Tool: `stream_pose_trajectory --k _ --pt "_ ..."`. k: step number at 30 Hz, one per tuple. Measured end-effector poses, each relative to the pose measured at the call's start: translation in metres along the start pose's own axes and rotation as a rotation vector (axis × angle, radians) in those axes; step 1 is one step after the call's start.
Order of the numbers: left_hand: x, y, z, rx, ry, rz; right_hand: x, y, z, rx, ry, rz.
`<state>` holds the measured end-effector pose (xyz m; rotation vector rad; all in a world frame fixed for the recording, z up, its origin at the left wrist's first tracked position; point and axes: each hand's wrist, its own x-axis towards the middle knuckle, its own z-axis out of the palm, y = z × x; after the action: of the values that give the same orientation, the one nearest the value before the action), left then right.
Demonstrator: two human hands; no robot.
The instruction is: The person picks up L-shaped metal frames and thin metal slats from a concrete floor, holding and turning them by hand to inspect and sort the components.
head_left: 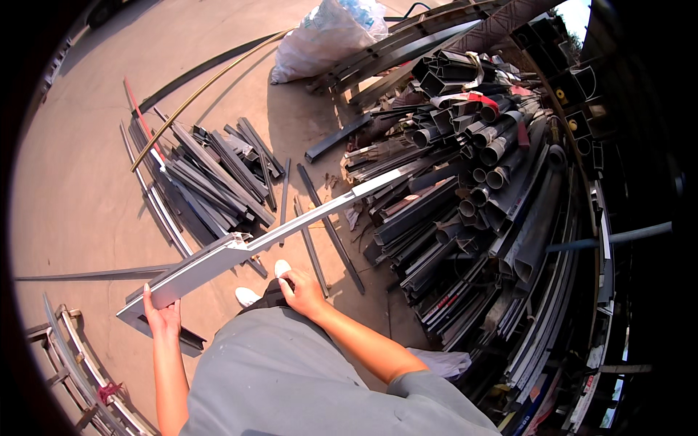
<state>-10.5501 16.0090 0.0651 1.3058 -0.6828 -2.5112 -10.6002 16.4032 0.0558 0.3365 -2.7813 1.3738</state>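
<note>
My left hand (164, 317) is closed around the near end of several long profiles, its thumb up against the pale side face. The silver metal profile (196, 282) among them is wide at my hand. A thinner silver-white length (313, 216) runs from it up to the right, across to the big stack. Below my left hand sticks out the end of a dark channel profile (190, 340). In front of my waist, my right hand (302, 293) hangs apart from the profiles, fingers loosely bent and thumb slightly away. I see nothing in it.
A large stack of tubes and profiles (465, 196) fills the right side. Dark offcuts (218, 174) lie piled on the concrete floor ahead left, with loose strips (331, 229) near my shoes. A white sack (327, 40) stands at the back; a metal rack (83, 363) is at lower left.
</note>
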Motion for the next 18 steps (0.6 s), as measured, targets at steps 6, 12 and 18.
stream_pose_trajectory --k 6,12,18 --pt "0.001 -0.003 0.002 -0.006 0.01 -0.006 0.041 -0.069 0.013 -0.046 -0.056 -0.498" --pt "0.006 0.0 -0.001 0.011 0.019 -0.011 0.082 -0.107 0.066 -0.303 -0.224 -0.75" --pt "0.01 0.0 -0.005 0.023 0.024 -0.033 0.104 -0.089 0.128 -0.542 -0.17 -0.867"
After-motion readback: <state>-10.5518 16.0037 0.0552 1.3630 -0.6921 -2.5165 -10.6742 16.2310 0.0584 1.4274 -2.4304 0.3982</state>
